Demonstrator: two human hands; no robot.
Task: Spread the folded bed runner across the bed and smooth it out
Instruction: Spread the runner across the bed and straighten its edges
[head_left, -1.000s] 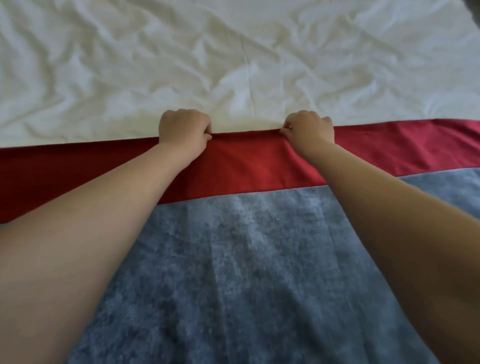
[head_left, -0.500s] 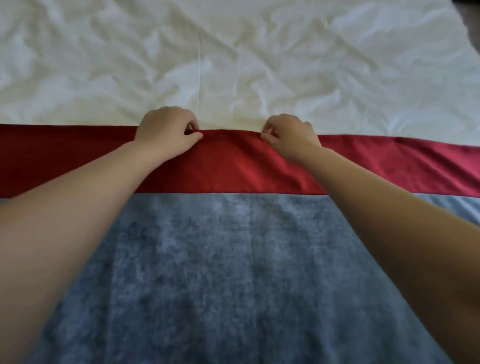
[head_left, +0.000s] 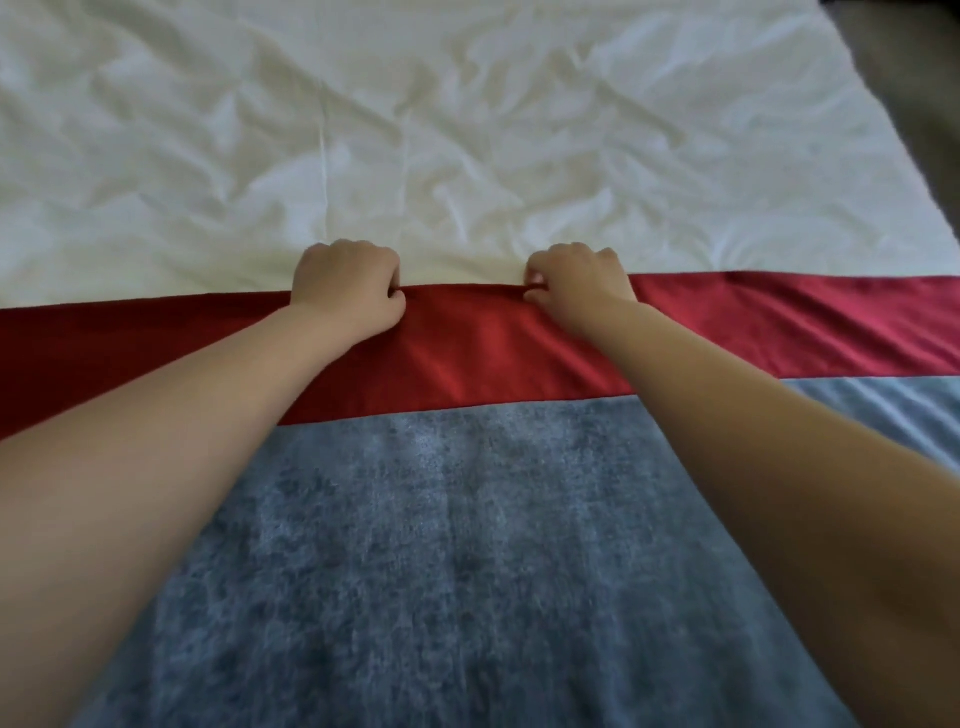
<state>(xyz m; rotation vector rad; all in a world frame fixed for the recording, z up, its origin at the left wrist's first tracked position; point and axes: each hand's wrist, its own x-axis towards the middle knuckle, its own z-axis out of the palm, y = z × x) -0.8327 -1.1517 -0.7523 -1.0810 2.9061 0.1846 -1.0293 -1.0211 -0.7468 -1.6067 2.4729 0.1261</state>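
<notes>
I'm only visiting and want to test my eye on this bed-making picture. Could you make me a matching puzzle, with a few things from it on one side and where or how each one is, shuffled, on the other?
Things:
1. crumpled white bed sheet
2. smooth red fabric band of the bed runner
3. mottled grey plush panel of the bed runner
4. left hand and right hand

States:
A. nearest the camera, under both forearms
B. fingers curled, gripping a cloth edge
C. farthest away, full of creases
D. held along its far edge

Pairs: 1-C, 2-D, 3-A, 4-B.
</notes>
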